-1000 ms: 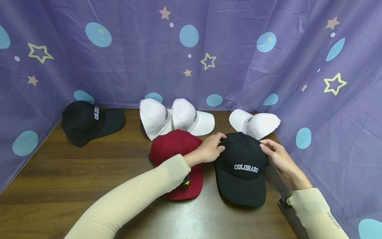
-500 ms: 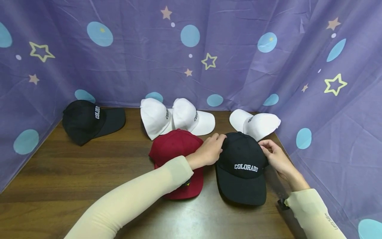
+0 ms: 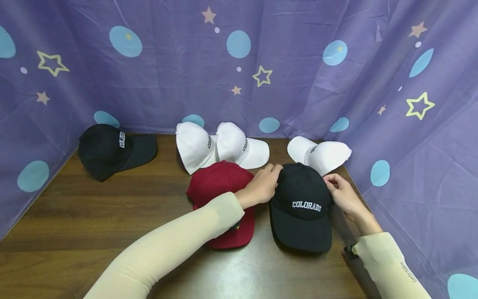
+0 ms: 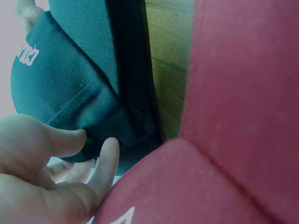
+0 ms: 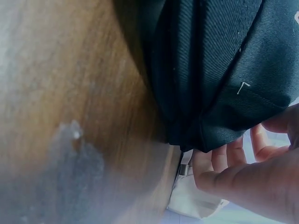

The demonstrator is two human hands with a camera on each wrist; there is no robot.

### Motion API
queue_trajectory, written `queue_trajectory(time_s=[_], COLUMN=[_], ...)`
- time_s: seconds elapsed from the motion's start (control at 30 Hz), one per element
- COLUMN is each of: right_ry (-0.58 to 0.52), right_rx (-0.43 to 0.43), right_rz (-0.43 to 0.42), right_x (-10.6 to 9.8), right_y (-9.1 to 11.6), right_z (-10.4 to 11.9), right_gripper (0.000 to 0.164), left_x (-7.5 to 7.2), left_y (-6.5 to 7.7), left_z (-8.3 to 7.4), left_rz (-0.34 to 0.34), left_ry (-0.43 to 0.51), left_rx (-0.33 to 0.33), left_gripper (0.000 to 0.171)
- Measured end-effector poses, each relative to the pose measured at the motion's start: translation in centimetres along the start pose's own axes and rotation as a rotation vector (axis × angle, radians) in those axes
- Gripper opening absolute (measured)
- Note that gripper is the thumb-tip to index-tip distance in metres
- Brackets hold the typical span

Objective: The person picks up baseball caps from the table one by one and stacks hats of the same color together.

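A black baseball cap (image 3: 301, 229) with white COLORADO lettering faces the front on the right side of the table. My left hand (image 3: 261, 185) pinches its back left edge; in the left wrist view the thumb (image 4: 67, 141) lies on the cloth, the other fingers lower, partly behind the cap. On the opposite side my right hand (image 3: 345, 197) pinches the back right edge, fingertips (image 5: 219, 158) under the rim in the right wrist view. Left of it sits a red cap (image 3: 218, 182), partly covered by my left forearm and almost touching my left hand.
Two white caps (image 3: 229, 143), one tucked behind the other, stand at the back middle. Another white cap (image 3: 326, 155) lies behind the black one, near the right curtain. A second black cap (image 3: 102, 149) sits at the back left. Purple curtains (image 3: 168, 83) border the wooden table (image 3: 112, 216).
The black cap has shifted slightly back and left, with both hands on it. My left fingers have closed in on its edge. The other caps have not moved.
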State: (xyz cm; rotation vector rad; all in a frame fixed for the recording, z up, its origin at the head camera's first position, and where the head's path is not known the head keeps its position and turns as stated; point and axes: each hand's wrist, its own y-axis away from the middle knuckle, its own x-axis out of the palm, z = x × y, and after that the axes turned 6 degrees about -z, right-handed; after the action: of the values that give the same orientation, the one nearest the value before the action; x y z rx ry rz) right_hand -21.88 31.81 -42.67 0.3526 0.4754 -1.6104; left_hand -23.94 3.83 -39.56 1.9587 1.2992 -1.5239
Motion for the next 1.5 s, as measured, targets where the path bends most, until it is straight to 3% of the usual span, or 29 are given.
queue_trajectory(time_s=[0.23, 0.47, 0.57, 0.7, 0.83, 0.93, 1.1, 1.2, 1.37, 1.5], right_ry=[-0.008, 0.042, 0.071, 0.068, 0.076, 0.047, -0.033, -0.028, 0.008, -0.016], right_rx=[0.002, -0.03, -0.052, -0.08, -0.125, -0.154, -0.227, -0.294, -0.392, -0.45], right_rz=[-0.008, -0.025, -0.038, -0.062, -0.116, -0.154, -0.166, -0.154, -0.098, -0.025], right_x=[0.1, -0.5, -1.0, -1.5, -1.9, -2.2, -2.2, -1.9, -1.2, -0.3], right_y=[-0.6, -0.8, -0.5, 0.0, 0.7, 1.1, 1.8, 2.3, 3.2, 4.3], right_z=[0.1, 0.4, 0.9, 2.1, 3.7, 4.8, 6.5, 7.8, 9.9, 12.0], right_gripper=[0.024, 0.028, 0.028, 0.03, 0.031, 0.028, 0.026, 0.025, 0.026, 0.033], left_x=[-0.4, -1.0, -2.1, -4.7, -8.2, -10.8, -14.6, -16.4, -18.9, -20.3], left_y=[-0.2, 0.0, 0.3, 1.1, 2.3, 3.3, 5.3, 6.8, 9.7, 12.3], left_z=[0.0, -0.4, -0.5, 0.2, 2.4, 4.7, 9.2, 11.7, 15.1, 17.5], left_rz=[0.01, 0.071, 0.089, 0.08, 0.005, -0.081, -0.2, -0.264, -0.374, -0.422], left_ry=[0.026, 0.043, 0.054, 0.09, 0.118, 0.136, 0.171, 0.172, 0.151, 0.144], left_rx=[-0.022, -0.051, -0.025, 0.034, 0.074, 0.06, -0.006, -0.05, -0.15, -0.241], left_gripper=[0.053, 0.061, 0.062, 0.059, 0.055, 0.051, 0.047, 0.046, 0.045, 0.044])
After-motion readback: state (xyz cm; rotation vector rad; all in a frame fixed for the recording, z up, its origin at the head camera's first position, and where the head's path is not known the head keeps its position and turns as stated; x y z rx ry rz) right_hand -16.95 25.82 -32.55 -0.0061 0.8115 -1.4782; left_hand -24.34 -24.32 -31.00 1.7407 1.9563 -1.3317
